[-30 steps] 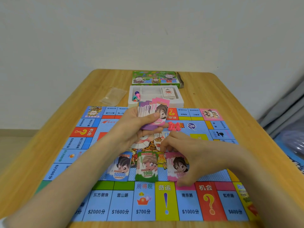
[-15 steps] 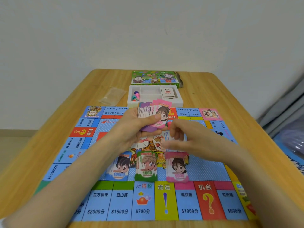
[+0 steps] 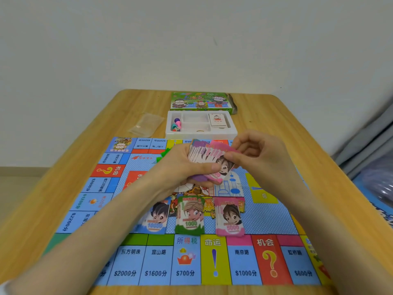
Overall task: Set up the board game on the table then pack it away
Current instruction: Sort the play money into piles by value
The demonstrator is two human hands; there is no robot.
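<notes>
- While the left hand [image 3: 185, 167] grips a fanned wad of play money [image 3: 207, 155] above the middle of the board [image 3: 268, 220], thumb pressed on the top face, the right hand [image 3: 261, 154] pinches the right edge of the outermost pink note between thumb and forefinger.
- Done so far, as I judge it: the board lies flat on the table [image 3: 70, 167], and three sorted piles sit side by side on its near half. The blue 10000 pile [image 3: 156, 219] is at the left, the green 1000 pile [image 3: 190, 217] in the middle and the pink 5000 pile [image 3: 230, 219] at the right.
- The step in hand looks like sorting notes by value; the wad shows pink and purple notes not yet dealt out.
- Left to set up: the white tray [image 3: 182, 136], just beyond the board's far edge, holds the card deck [image 3: 218, 120] in its right compartment and the pawns and dice [image 3: 177, 124] in its left one, none of them on the board.
- The green box [image 3: 200, 101] lies beyond the tray, and a clear plastic bag [image 3: 146, 123] lies to the tray's left.
- Packing away has not begun, so the task seems well short of halfway.
</notes>
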